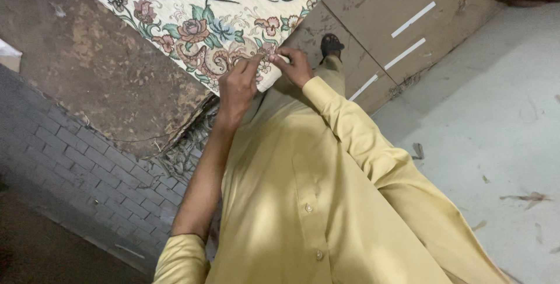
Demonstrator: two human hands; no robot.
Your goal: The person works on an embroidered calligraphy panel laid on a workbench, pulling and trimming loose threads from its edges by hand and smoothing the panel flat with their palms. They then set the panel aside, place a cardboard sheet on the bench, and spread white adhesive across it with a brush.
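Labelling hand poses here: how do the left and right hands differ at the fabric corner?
The left hand comes up from below on a bare forearm, its sleeve pushed up near the elbow; the right hand comes in from the right with a yellow sleeve down to the wrist. The left shows its back, fingers bent; the right is smaller in view, partly tucked behind. Both pinch the corner of the floral fabric.

Dim overall, warm cast | brightest on pale floor (496, 115) at right, light seemingly from right | brick wall (64, 161) and lower left corner sunk in shadow | soft shadow patches across yellow shirt (326, 202) | slight softness throughout, no glare | frame steeply tilted
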